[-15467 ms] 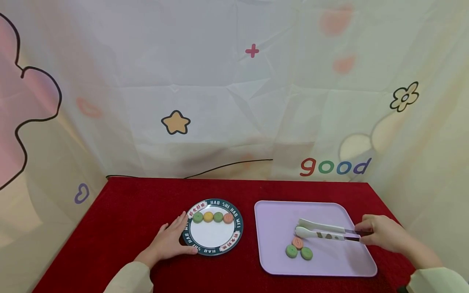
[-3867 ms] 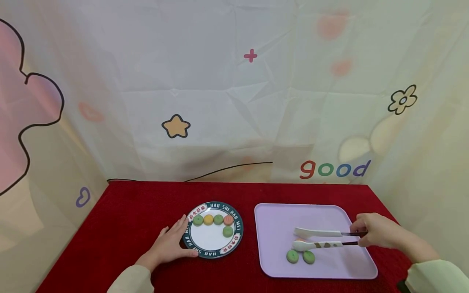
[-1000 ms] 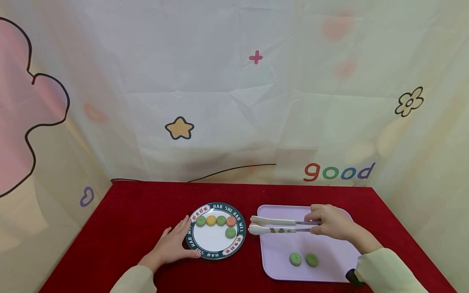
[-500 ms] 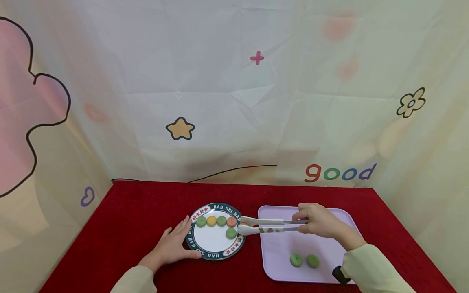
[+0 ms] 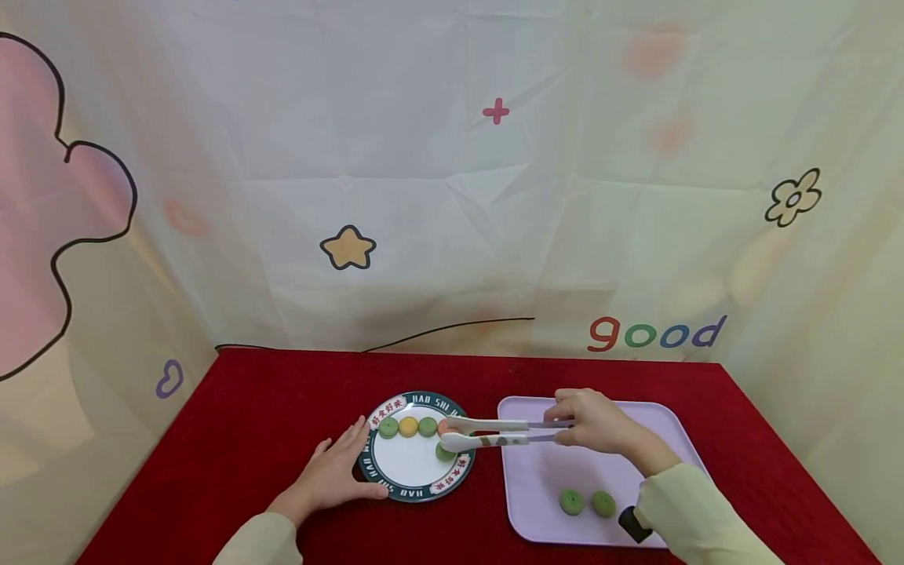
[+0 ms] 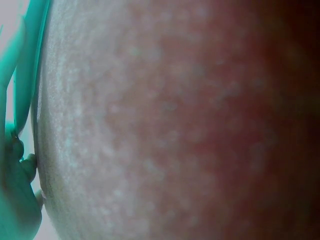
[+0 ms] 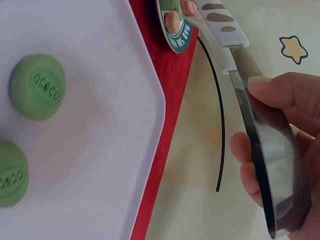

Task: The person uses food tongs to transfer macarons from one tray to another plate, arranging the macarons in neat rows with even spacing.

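My right hand (image 5: 596,420) grips a pair of tongs (image 5: 504,424) with white tips and metal handles, reaching left over the plate's right side. A pink macaron (image 7: 189,7) sits between the tips in the right wrist view; the tips hide it in the head view. On the round plate (image 5: 406,471), green (image 5: 388,427), yellow (image 5: 408,426), green (image 5: 427,426) and pink macarons (image 5: 442,428) form a row, the pink one partly covered by the tongs. Another green macaron (image 5: 445,454) lies below it. My left hand (image 5: 328,469) rests at the plate's left rim, fingers spread.
A lilac tray (image 5: 537,518) stands right of the plate, under my right forearm, with two green macarons (image 5: 571,502) near its front. Red cloth (image 5: 282,392) covers the table. A printed curtain (image 5: 424,196) hangs behind and at both sides.
A green macaron has joined the plate since the oldest frame. The tongs have picked up the tray's pink macaron and moved left over the plate. My left hand has stayed at the rim.
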A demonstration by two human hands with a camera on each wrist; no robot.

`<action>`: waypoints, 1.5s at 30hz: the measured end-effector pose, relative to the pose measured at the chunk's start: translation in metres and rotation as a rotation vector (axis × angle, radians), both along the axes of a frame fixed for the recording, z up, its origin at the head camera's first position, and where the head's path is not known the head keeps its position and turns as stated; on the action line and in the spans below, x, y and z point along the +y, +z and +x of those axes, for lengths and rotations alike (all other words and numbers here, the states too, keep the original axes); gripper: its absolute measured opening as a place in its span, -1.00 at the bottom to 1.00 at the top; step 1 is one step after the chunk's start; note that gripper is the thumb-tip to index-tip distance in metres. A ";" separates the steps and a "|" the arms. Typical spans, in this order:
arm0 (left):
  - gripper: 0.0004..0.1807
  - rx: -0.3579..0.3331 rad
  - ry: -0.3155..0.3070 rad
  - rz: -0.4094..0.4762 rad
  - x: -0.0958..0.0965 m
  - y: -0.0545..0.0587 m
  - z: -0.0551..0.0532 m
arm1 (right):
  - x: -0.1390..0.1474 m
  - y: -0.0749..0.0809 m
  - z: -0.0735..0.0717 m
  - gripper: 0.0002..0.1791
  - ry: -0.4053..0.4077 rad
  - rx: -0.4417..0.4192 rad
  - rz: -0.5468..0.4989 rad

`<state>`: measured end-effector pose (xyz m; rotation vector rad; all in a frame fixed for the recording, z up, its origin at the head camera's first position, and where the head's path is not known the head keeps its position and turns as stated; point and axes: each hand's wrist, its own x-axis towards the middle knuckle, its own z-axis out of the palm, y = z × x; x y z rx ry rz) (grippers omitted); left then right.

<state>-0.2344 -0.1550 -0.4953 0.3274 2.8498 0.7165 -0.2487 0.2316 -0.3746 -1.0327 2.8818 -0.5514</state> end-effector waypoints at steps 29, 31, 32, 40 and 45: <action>0.25 -0.007 0.001 0.002 0.000 -0.002 -0.003 | -0.036 -0.003 -0.014 -0.84 0.044 0.062 0.079; 0.25 -0.002 0.000 -0.001 0.000 -0.003 -0.003 | -0.038 -0.003 -0.015 -0.84 0.047 0.062 0.086; 0.25 0.000 -0.001 -0.002 -0.001 -0.003 -0.003 | -0.039 -0.004 -0.015 -0.85 0.048 0.063 0.091; 0.25 0.012 -0.006 -0.001 -0.001 -0.003 -0.003 | -0.046 -0.002 -0.016 -0.85 0.044 0.079 0.129; 0.24 0.007 -0.007 0.008 -0.001 -0.001 -0.002 | -0.049 -0.001 -0.015 -0.84 0.037 0.065 0.143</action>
